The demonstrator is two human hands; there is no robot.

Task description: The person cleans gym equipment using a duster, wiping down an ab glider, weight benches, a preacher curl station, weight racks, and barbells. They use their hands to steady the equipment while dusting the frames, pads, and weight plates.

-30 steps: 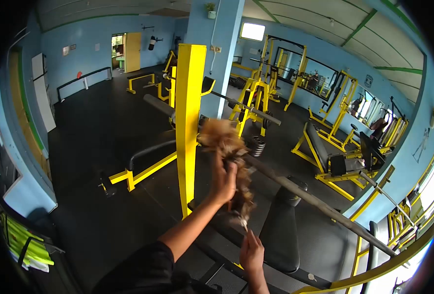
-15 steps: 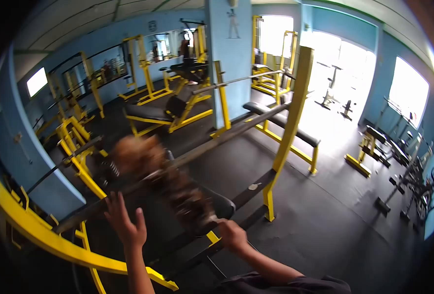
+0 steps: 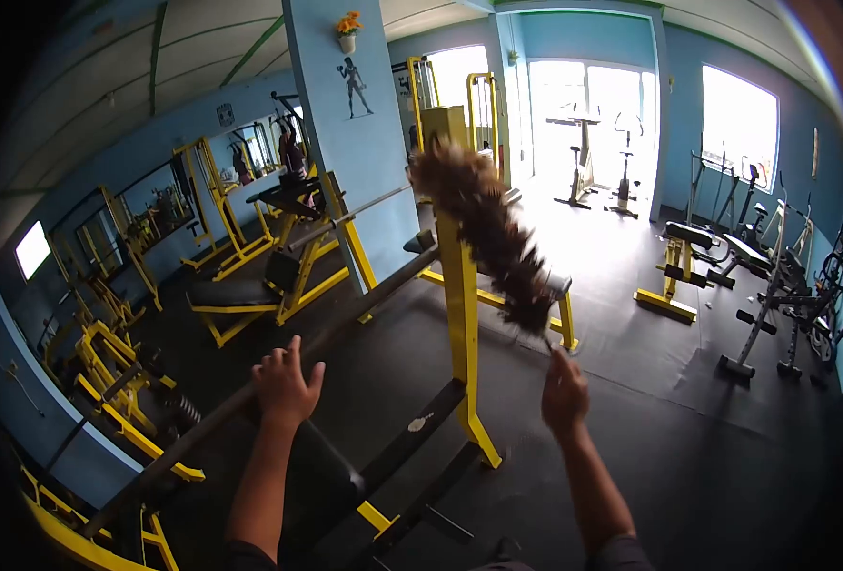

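Observation:
My right hand is closed around the handle of a brown feather duster, raised with its feathers slanting up and left. Its upper end overlaps the top of a yellow upright post in this view. My left hand has its fingers apart and holds nothing, close by a long dark barbell bar. That bar runs from the lower left up toward the post. Beneath my left hand is a black padded bench, partly hidden by my forearm.
A blue pillar stands beyond the bar. Yellow-framed machines and a black bench fill the left side. Exercise bikes stand by the bright doorway, and more equipment lines the right wall. Black flooring lies to my right.
The feather duster has swung from over the bar up and right to the post, with my right hand rising alongside. My left hand has moved slightly right and up. The view has turned right.

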